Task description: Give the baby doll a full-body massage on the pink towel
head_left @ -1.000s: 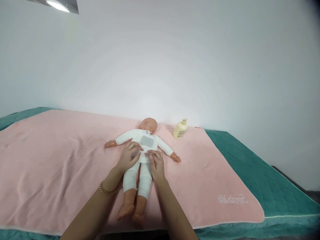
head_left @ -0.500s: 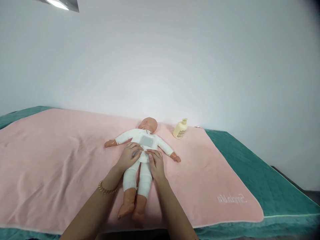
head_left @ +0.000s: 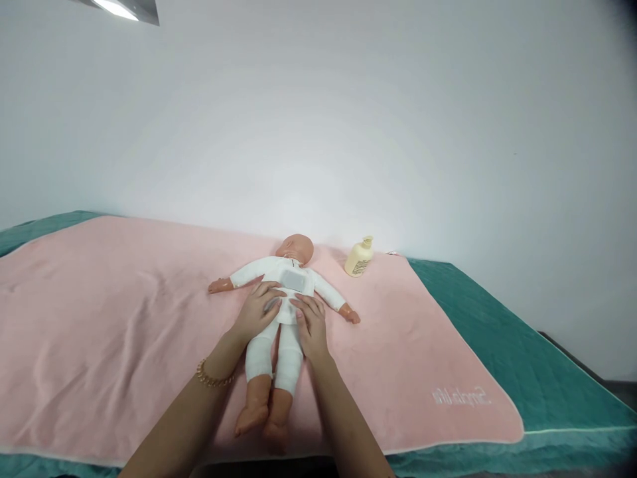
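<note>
A baby doll (head_left: 279,362) in a white suit lies face up on a pink towel (head_left: 124,332), head toward the wall, arms spread. A grey square patch (head_left: 294,281) sits on its chest. My left hand (head_left: 257,311), with a gold bracelet at the wrist, lies flat on the doll's belly with the fingers stretched out. My right hand (head_left: 310,323) rests flat beside it on the doll's right hip and belly. The fingertips of both hands nearly meet just below the patch. Neither hand grips anything.
A small cream lotion bottle (head_left: 359,257) stands on the towel to the right of the doll's head. The towel covers a teal padded bed (head_left: 522,358) against a white wall. A lamp (head_left: 119,9) hangs at the top left.
Both hands have slid slightly up the doll's belly toward the chest patch. The doll has not moved.
</note>
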### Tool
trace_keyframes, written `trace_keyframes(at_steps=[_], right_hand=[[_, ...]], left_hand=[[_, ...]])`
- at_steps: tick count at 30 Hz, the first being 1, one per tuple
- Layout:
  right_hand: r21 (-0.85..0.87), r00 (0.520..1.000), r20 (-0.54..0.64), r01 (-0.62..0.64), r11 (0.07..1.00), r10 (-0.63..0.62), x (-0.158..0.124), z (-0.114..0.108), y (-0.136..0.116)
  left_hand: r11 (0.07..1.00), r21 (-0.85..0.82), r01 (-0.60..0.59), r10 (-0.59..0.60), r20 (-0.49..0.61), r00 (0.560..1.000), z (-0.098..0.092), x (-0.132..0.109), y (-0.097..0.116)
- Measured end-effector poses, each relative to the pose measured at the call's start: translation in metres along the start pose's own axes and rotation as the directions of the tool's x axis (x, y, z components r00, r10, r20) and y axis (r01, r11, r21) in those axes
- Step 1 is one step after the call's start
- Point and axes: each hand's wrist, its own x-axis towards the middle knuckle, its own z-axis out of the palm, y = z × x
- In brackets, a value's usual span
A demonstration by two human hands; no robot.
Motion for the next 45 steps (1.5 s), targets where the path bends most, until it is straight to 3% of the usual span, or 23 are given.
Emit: trace_keyframes(at_steps=[11, 20, 23, 29, 35, 45], right_hand=[[-0.022, 0.998, 0.056, -0.036, 0.999, 0.037, 0.002, 0.003, 0.001], [-0.005, 0.997, 0.036, -0.074, 0.997, 0.074, 0.007, 0.006, 0.002], [0.075, 0.997, -0.014, -0.078, 0.994, 0.079, 0.012, 0.005, 0.004], [0.275, 0.97, -0.204, -0.072, 0.959, 0.132, 0.028, 0.005, 0.016], [0.292, 0.975, -0.193, -0.048, 0.955, 0.107, 0.053, 0.011, 0.035], [0.103, 0.999, -0.051, 0.002, 0.995, 0.003, 0.086, 0.018, 0.062]], left_hand=[[0.999, -0.003, 0.04, -0.04, 0.024, 0.999, 0.003, 0.001, -0.003], [0.995, -0.034, 0.098, -0.095, 0.079, 0.992, 0.003, 0.006, -0.005], [0.993, -0.058, 0.107, -0.103, 0.07, 0.992, -0.001, 0.016, -0.006], [0.99, -0.017, 0.142, -0.143, -0.099, 0.985, -0.004, 0.043, -0.018], [0.994, 0.02, 0.106, -0.106, 0.008, 0.994, 0.006, 0.065, -0.022], [0.996, 0.087, 0.02, -0.03, 0.113, 0.993, 0.015, 0.087, -0.042]])
